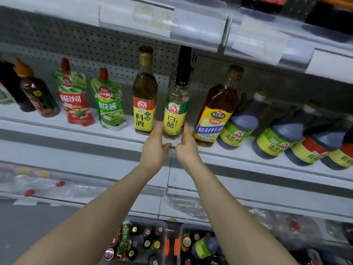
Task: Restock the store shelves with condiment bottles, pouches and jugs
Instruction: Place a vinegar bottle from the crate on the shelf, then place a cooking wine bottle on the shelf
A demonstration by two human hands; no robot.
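A clear white-vinegar bottle [174, 111] with a black cap and a yellow-green label stands upright on the white shelf [76, 134]. It stands between a yellow-labelled cooking wine bottle [144, 104] and a larger amber cooking wine bottle [214, 115]. My left hand [154, 148] rests against the left side of the vinegar bottle's base, fingers straight and thumb out below it. On the right side of the base, my right hand [188, 148] touches the bottle with raised fingers. Both forearms reach up from below.
A red tomato pouch [75, 100], a green pouch [109, 106] and a dark sauce bottle [38, 96] stand further left. Dark vinegar jugs [238, 127] fill the right. An upper shelf [191, 29] overhangs. Below are two clear bins, the left bin [164, 224] and the right bin [181, 226], holding several bottles.
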